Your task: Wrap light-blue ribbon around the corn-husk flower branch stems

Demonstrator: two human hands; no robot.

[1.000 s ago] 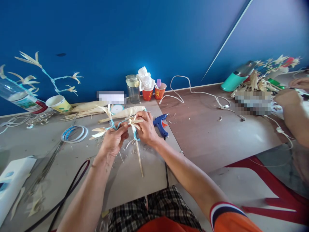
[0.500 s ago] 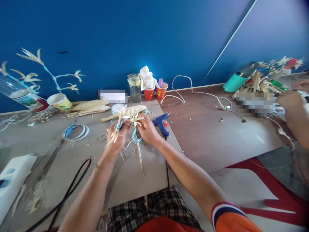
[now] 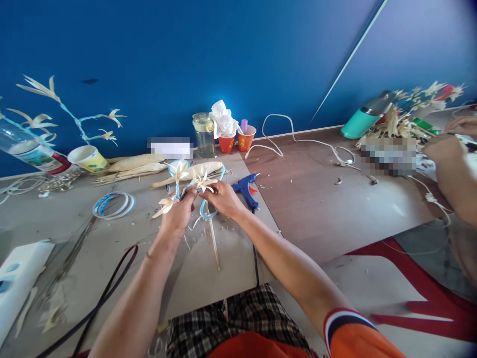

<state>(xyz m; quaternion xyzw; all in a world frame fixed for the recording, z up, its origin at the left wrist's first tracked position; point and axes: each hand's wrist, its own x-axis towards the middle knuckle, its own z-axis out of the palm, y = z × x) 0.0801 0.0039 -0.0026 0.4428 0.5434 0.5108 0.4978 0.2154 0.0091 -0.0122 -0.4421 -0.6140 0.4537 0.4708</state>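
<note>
Both my hands hold a spray of cream corn-husk flowers with stems wrapped in light blue tape. My left hand is closed around the stem, and one bloom points down over the wrist side. Close by, my right hand pinches the stem beside another flower, which partly covers the fingertips. A light blue ring, seemingly a tape roll, shows just below my right hand; whether it touches the hand I cannot tell. A thin pale stick lies beneath. The blue glue gun rests right of my hand.
Rolls of tape lie at left near thin wires. Dried husks, a glass jar and red paper cups line the wall. A white cable crosses the right side, where another person's hand works near a green bottle.
The flower spray has turned in my hands: one bloom now stands up and another swings out left. My view has shifted slightly to the right.
</note>
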